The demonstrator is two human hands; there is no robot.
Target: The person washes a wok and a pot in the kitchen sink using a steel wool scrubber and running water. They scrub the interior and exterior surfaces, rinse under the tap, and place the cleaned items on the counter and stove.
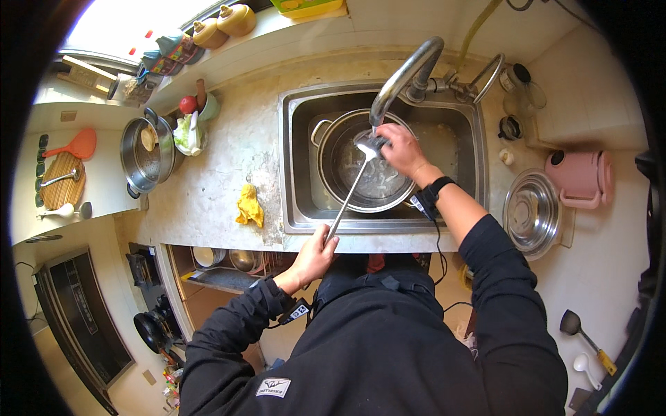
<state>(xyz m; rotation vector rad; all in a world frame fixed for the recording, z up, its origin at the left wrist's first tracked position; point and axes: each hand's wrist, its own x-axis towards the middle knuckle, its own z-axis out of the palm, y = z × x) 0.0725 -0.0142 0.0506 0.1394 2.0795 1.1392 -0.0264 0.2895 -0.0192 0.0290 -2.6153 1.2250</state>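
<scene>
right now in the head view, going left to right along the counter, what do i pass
wooden board → lidded steel pot → yellow cloth → sink with pot → steel bowl → pink jug

Black long sleeves on both arms, cuffs pushed up a little. Black band on the right wrist [437,188], a small black device at the left cuff [295,312], thin black cable trailing. White patch [272,387] low on the black top.
</scene>
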